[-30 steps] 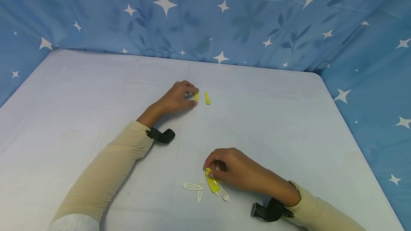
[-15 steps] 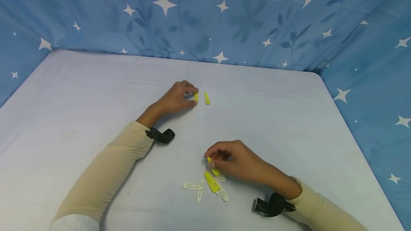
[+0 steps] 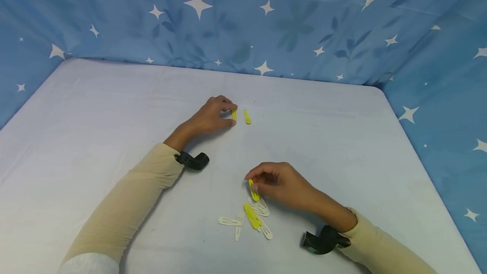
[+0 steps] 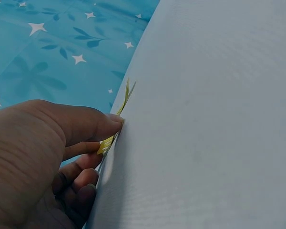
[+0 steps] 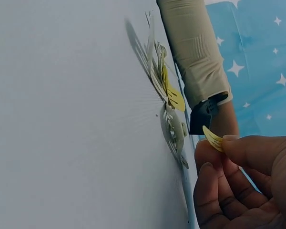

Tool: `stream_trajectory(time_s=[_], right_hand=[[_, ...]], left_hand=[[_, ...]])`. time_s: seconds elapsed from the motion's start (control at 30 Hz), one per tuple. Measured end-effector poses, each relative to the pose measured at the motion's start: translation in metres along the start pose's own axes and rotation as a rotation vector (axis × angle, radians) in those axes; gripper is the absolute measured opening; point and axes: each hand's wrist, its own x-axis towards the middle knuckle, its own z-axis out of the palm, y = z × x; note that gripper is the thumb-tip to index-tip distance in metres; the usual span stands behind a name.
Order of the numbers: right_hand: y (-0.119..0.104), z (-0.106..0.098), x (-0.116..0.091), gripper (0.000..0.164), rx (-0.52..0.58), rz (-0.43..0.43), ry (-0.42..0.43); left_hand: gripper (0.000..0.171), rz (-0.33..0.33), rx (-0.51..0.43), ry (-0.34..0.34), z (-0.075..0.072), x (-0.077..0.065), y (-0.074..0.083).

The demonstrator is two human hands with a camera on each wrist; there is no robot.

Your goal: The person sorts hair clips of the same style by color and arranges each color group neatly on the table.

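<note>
Above the pile [image 3: 251,218], the right hand [image 3: 281,183] pinches a yellow clip [image 3: 254,192]; farther up the tabletop [image 3: 327,138], the left hand [image 3: 213,116] pinches a second clip [image 3: 234,115] beside a third clip [image 3: 247,117]. Sorting by colour seems in hand; next likely calls for a steady carry.

- The left hand [image 4: 43,155] pinches a yellow hair clip [image 4: 106,145] between thumb and fingers, beside the white tabletop surface [image 4: 205,133].
- Beyond the thumb tip, a second yellow clip [image 4: 127,93] shows edge-on, its thin end forked.
- Blue cloth [image 4: 43,55] with white stars and darker leaves fills the upper left.
</note>
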Motion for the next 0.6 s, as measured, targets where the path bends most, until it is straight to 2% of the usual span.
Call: stream_trajectory(time_s=[0.2,0.6], right_hand=[[0.000,-0.006,0.005,0.020,-0.020,-0.001,0.025],[0.003,-0.030,0.028,0.020,-0.069,0.034,0.145]], left_hand=[[0.047,-0.002,-0.007,0.006,0.001,0.000,0.002],[0.046,-0.015,0.006,-0.002,0.003,0.000,0.001]])
